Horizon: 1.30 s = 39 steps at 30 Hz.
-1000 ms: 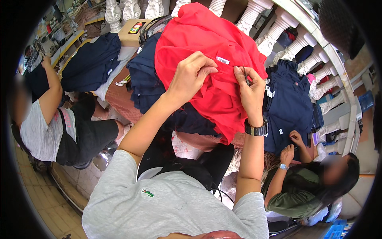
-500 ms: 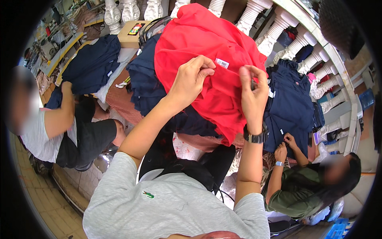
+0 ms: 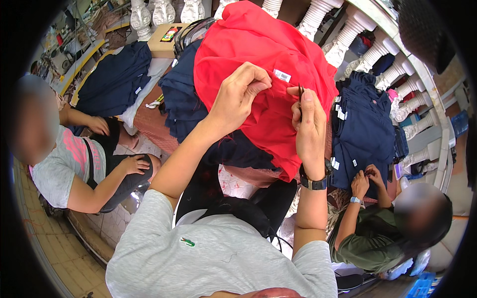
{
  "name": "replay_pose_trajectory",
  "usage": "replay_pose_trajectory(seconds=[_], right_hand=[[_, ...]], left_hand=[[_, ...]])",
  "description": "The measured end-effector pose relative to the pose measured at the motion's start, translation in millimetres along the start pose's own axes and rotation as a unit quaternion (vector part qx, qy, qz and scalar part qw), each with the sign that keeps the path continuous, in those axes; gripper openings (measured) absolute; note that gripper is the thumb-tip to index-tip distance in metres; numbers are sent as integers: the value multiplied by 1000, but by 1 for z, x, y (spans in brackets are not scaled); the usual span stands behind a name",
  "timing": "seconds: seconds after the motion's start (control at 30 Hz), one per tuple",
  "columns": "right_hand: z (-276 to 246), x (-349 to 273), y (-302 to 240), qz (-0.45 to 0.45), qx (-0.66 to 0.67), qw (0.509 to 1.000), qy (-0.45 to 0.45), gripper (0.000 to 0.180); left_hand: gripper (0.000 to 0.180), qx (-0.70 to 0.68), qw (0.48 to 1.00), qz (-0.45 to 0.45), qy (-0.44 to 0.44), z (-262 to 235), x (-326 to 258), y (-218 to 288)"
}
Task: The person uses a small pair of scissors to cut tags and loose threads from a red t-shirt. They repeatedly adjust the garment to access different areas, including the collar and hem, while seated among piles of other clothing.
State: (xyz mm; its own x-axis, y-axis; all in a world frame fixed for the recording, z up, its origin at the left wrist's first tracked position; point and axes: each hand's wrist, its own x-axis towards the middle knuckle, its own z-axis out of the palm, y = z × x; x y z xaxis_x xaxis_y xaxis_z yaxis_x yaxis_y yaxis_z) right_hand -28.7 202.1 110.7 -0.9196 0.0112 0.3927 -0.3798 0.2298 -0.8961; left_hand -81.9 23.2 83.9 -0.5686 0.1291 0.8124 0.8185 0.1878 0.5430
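Far left, navy shirts (image 3: pixel 117 79) spread flat over a table, a seated person (image 3: pixel 64 159) beside them. In the middle, left hand (image 3: pixel 238 97) pinched shut on a fold of the red shirt (image 3: pixel 258 44), pulling the cloth taut near the white label (image 3: pixel 281 75). Right hand (image 3: pixel 308 124) closed around small snips (image 3: pixel 300 90), tips raised at that stretched seam. Further right, more navy shirts (image 3: pixel 362 129) stacked, another person (image 3: pixel 387 223) fingering one.
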Motion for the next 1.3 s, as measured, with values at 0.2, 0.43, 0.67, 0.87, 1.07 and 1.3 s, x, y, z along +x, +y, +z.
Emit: replay_pose_trajectory(seconds=[0.2, 0.43, 0.67, 0.87, 1.07, 1.3], right_hand=[[12, -24, -11, 24, 67, 996, -58, 48], [24, -12, 6, 192, 237, 942, -138, 41], [30, -2, 20, 223, 330, 909, -120, 31], [32, 2, 26, 227, 343, 901, -135, 36], [5, -16, 2, 164, 249, 945, -135, 37], [28, 4, -16, -269, -285, 919, 35, 44]], left_hand=[[7, -77, 994, -72, -3, 2, -4, -1], [7, -88, 994, -69, -15, -1, -6, -2], [7, -96, 992, -74, -26, -3, -6, 3], [6, -99, 991, -83, -35, -4, -9, 1], [21, 65, 993, 18, -101, -57, -23, 14], [15, 248, 959, -111, 80, -68, -14, -16]])
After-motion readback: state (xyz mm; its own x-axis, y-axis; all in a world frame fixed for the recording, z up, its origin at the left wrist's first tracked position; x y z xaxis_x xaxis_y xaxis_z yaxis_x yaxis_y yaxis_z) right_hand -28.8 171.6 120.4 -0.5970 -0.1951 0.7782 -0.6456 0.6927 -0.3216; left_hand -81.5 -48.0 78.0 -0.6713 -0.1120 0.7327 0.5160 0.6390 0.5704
